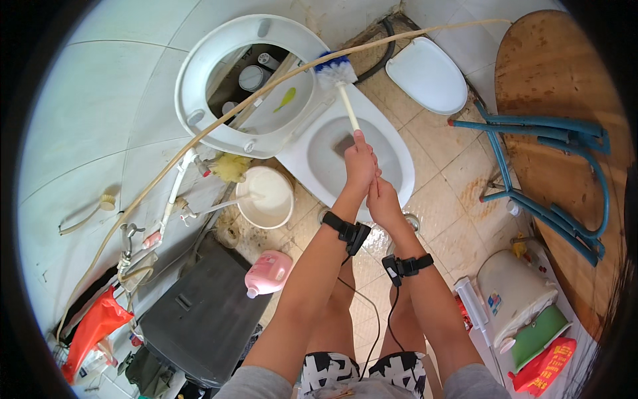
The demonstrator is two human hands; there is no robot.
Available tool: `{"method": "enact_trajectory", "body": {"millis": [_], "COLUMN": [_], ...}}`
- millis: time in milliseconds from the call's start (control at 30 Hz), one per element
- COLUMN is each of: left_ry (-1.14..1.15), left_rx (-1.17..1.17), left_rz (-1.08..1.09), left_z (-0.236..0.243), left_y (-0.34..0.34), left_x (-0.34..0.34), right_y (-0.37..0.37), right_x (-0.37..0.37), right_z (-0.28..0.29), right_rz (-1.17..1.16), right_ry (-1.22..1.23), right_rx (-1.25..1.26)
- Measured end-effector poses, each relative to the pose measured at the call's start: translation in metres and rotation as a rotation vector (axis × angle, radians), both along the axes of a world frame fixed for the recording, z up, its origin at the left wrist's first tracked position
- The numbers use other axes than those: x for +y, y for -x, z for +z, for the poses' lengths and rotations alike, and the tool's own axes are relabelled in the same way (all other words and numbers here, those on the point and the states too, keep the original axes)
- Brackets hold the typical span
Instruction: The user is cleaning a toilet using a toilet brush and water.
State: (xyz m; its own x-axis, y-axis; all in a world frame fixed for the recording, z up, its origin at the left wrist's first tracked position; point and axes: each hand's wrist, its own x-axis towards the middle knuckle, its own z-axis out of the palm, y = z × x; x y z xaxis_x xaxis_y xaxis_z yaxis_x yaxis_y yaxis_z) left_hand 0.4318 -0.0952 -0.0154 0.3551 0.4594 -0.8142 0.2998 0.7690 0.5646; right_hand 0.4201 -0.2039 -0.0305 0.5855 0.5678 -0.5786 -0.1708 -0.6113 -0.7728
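A long white-handled brush (347, 104) with blue and white bristles rests its head at the back of the white toilet (394, 149), beside the raised seat (193, 86). My left hand (360, 163) is closed round the lower handle, over the bowl. Just below it my right hand (383, 198) is closed on the same handle; the handle's end is hidden by my fingers. A thin tan hose (413, 33) crosses over the seat and behind the brush. A white bucket (264, 213) with water running into it stands left of the toilet.
Left are wall taps (129, 233), a pink bottle (269, 271) and a dark lidded bin (193, 312). Right are a white lid (426, 74), a blue folded metal frame (502, 166), a leaning wooden board (545, 66), and a bucket (515, 292) among bags.
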Motion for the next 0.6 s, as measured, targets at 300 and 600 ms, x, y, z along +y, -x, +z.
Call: {"method": "enact_trajectory", "body": {"millis": [300, 600], "left_ry": [-0.003, 0.056], "left_rx": [0.082, 0.111], "left_rz": [0.009, -0.009], "left_z": [-0.058, -0.051], "left_y": [0.024, 0.049], "left_x": [-0.015, -0.013], "right_y": [0.028, 0.055], "right_x": [-0.012, -0.013], "right_z": [-0.037, -0.034], "right_rz": [-0.074, -0.054], "right_ry": [0.015, -0.040], "right_rx": [0.072, -0.039]}}
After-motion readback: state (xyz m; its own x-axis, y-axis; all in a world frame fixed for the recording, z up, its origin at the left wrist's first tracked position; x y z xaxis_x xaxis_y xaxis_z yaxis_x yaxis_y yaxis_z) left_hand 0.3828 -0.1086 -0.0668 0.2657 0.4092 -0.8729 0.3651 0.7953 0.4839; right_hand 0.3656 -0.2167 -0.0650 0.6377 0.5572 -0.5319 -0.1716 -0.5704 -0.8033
